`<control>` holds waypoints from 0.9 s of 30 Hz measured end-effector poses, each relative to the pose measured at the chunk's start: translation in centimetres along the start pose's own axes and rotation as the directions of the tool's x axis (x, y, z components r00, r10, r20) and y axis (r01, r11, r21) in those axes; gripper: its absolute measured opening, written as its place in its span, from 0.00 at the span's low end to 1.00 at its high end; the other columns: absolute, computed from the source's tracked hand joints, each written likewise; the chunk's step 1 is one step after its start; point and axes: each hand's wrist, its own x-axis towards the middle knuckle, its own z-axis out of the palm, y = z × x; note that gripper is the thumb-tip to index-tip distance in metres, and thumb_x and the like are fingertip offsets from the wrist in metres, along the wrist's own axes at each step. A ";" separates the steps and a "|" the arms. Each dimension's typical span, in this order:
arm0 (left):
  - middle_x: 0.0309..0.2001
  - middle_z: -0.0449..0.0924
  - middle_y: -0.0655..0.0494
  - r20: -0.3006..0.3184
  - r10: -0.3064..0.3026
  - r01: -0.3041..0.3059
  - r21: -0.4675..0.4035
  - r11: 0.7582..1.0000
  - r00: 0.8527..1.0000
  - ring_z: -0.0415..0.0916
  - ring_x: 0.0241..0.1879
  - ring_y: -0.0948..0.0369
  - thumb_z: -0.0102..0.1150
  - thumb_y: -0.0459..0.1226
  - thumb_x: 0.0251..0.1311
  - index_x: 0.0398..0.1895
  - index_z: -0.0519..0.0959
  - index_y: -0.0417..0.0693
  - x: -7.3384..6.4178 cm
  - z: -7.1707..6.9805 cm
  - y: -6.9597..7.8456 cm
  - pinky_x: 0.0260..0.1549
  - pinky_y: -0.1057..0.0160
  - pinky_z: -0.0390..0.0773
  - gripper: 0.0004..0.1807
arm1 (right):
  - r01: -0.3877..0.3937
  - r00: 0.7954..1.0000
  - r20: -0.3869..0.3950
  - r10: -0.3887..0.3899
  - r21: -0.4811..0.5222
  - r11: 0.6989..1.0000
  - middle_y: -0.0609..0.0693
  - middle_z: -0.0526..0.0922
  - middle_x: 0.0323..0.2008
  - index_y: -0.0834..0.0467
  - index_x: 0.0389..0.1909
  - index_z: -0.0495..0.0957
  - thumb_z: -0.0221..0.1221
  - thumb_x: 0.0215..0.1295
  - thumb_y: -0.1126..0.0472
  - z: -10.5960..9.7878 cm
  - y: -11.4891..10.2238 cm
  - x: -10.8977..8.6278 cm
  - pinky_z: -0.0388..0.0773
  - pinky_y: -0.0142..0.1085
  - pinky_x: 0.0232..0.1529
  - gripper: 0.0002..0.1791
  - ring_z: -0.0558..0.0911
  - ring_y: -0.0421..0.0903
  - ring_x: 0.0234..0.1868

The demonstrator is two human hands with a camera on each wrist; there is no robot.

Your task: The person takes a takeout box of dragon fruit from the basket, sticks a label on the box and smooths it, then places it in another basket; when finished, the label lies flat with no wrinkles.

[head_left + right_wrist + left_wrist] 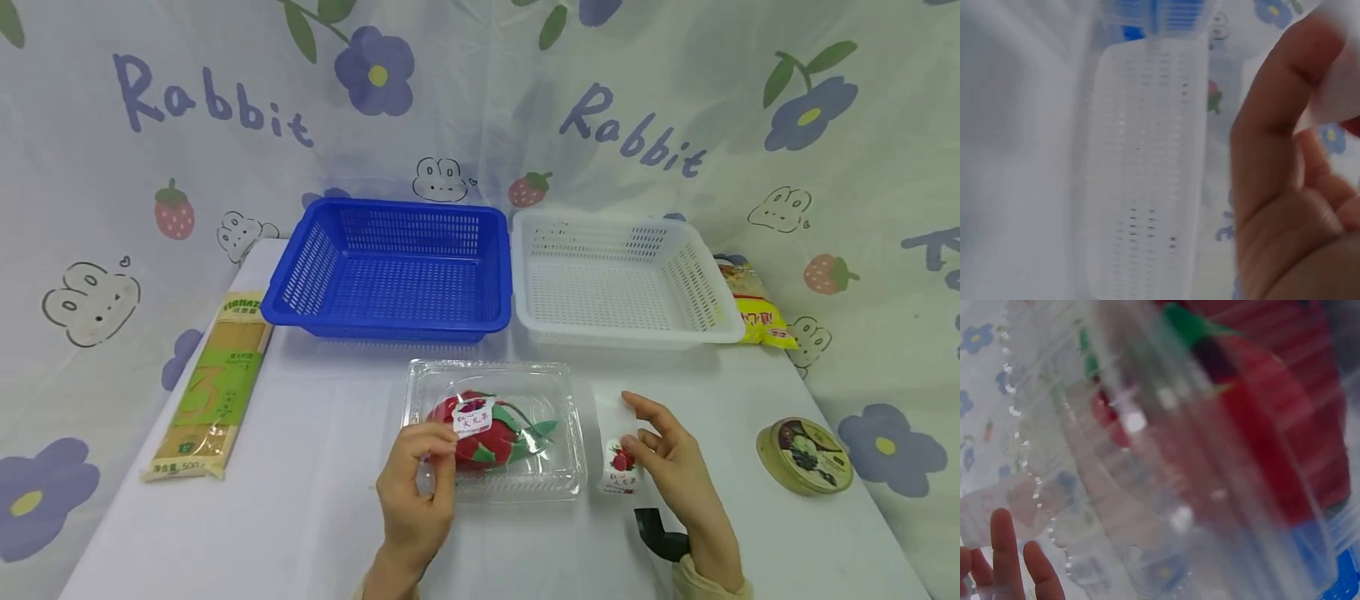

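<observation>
One packet of pasta [213, 379], printed with a large 3, is lying at the far left of the white table [315, 500]. One blue basket [408, 287] is standing to the right of it, further back. Two hands are working in front. The left hand [416, 492] is pinching the lower left corner of one white label [472, 417] between thumb and forefinger. The label is showing over one clear plastic box [577, 425]; whether it is touching the lid, I cannot tell. The box is resting on the table in front of the blue basket and is holding one red fruit [491, 454] with green leaves. To the right of the box, one whitish strip [609, 412] is hanging upright, bearing a second label [618, 471] near its lower end, which makes two labels in view.

One white basket [615, 296] is standing behind the strip, beside the blue one; two baskets are being counted. The right hand [675, 462] is grasping the strip along its right side, forefinger near the top and thumb by the second label. One yellow bag [761, 321] is lying just right of the white basket, partly hidden by it. One round tin [817, 454] is sitting at the far right, well apart from the right hand.

Relative to the fingers, the first label is extending up and right from the left fingertips, the box is lying beyond them, and the strip is running left of the right fingertips.
</observation>
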 end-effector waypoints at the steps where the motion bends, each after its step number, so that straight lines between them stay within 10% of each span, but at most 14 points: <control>1: 0.32 0.77 0.44 0.006 0.028 -0.028 0.022 0.999 1.000 0.76 0.37 0.57 0.51 0.28 0.66 0.26 0.72 0.28 -0.1 0.1 -0.1 0.45 0.74 0.78 0.11 | -0.065 0.998 -0.013 0.064 -0.041 0.997 0.51 0.66 0.53 0.64 0.67 0.64 0.56 0.66 0.73 -0.1 0.2 0.2 0.70 0.25 0.26 0.28 0.72 0.32 0.27; 6: 0.30 0.76 0.44 0.048 0.166 -0.171 0.131 0.976 0.985 0.75 0.35 0.55 0.48 0.29 0.68 0.23 0.73 0.32 -0.3 0.6 -0.3 0.44 0.73 0.78 0.13 | -0.309 0.950 -0.015 0.311 -0.164 0.937 0.62 0.65 0.59 0.60 0.68 0.63 0.57 0.67 0.66 -0.3 1.6 1.2 0.68 0.26 0.28 0.29 0.73 0.33 0.27; 13: 0.26 0.78 0.47 0.092 0.303 -0.317 0.253 0.914 0.948 0.76 0.31 0.52 0.48 0.27 0.66 0.20 0.73 0.37 -0.3 1.2 -0.5 0.43 0.62 0.78 0.14 | -0.424 0.901 -0.028 0.434 -0.280 0.861 0.63 0.67 0.58 0.58 0.67 0.66 0.58 0.66 0.64 -0.2 3.3 2.1 0.70 0.27 0.29 0.28 0.75 0.37 0.33; 27: 0.26 0.80 0.50 0.236 0.391 -0.444 0.249 0.861 0.890 0.79 0.31 0.57 0.50 0.27 0.64 0.21 0.76 0.41 -0.6 1.6 -1.1 0.38 0.57 0.78 0.13 | -0.296 0.935 -0.040 0.351 -0.632 0.716 0.70 0.72 0.58 0.66 0.62 0.70 0.55 0.69 0.59 -0.2 2.6 3.5 0.79 0.53 0.45 0.24 0.79 0.64 0.53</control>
